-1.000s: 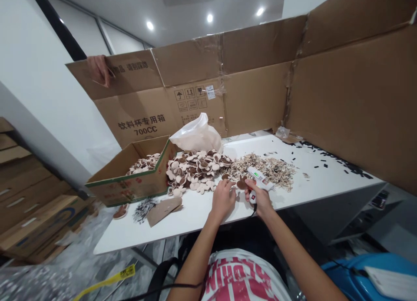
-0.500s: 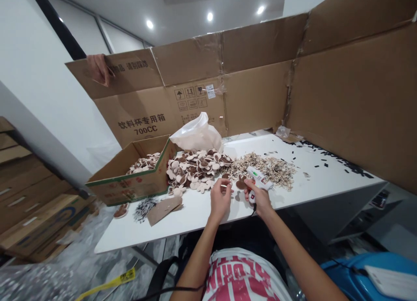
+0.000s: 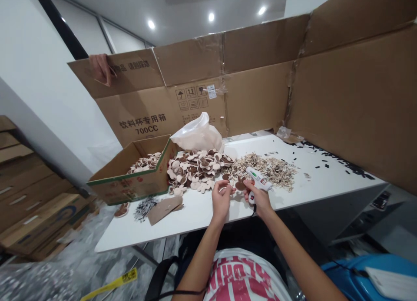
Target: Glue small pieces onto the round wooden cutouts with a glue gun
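Right hand (image 3: 260,200) pinching a brown piece (image 3: 240,183) above the white table (image 3: 192,216)

Head view: I have the brown piece between the right thumb and fingers, near the front edge of the table. The handle of a white corded tool (image 3: 259,177) sits at the same hand, a red switch showing on it. My left hand (image 3: 222,201) is just beside, fingers curled toward the thumb; from here I cannot tell whether they grip anything. A second brown piece (image 3: 226,176) lies just beyond the left fingertips.

Behind the tool I see a heap of pale sticks (image 3: 273,168). Left of that is a pile of pink-and-brown shapes (image 3: 195,170), with a white bag (image 3: 200,136) behind it and an open cardboard box (image 3: 130,187) beside it. Farther right, black bits (image 3: 347,164) lie scattered near the cardboard wall (image 3: 355,101).
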### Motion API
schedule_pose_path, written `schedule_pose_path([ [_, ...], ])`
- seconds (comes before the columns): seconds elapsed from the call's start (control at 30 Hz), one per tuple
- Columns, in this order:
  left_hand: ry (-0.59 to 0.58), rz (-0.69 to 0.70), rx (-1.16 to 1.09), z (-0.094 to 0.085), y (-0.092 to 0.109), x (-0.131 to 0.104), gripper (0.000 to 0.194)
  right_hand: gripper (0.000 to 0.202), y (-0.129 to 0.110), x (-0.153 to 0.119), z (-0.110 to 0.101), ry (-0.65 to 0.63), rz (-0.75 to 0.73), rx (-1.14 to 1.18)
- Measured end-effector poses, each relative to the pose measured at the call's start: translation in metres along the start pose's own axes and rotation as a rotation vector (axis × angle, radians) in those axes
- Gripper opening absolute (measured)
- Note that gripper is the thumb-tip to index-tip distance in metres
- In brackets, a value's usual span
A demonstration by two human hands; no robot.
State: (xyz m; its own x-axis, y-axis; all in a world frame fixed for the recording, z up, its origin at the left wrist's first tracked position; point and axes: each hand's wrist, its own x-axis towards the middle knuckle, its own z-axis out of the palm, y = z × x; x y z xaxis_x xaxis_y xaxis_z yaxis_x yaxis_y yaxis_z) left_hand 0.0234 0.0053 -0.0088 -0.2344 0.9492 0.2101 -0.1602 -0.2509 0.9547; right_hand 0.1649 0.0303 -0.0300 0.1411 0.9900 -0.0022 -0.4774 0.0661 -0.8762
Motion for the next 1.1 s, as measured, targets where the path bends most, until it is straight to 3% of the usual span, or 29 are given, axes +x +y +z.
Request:
schedule_pose_path([
  [0.73,0.000,0.095,0.124,-0.0005,0.0085,-0.0072,0.031,0.053,0.0068,-0.0013,0.0005,-0.066,-0.019,-0.090],
  [1.1,0.054,0.065,0.059,-0.0030,-0.0007,-0.0034,0.035,0.052,0.0021,-0.0059,0.0025,-0.142,-0.063,-0.075],
])
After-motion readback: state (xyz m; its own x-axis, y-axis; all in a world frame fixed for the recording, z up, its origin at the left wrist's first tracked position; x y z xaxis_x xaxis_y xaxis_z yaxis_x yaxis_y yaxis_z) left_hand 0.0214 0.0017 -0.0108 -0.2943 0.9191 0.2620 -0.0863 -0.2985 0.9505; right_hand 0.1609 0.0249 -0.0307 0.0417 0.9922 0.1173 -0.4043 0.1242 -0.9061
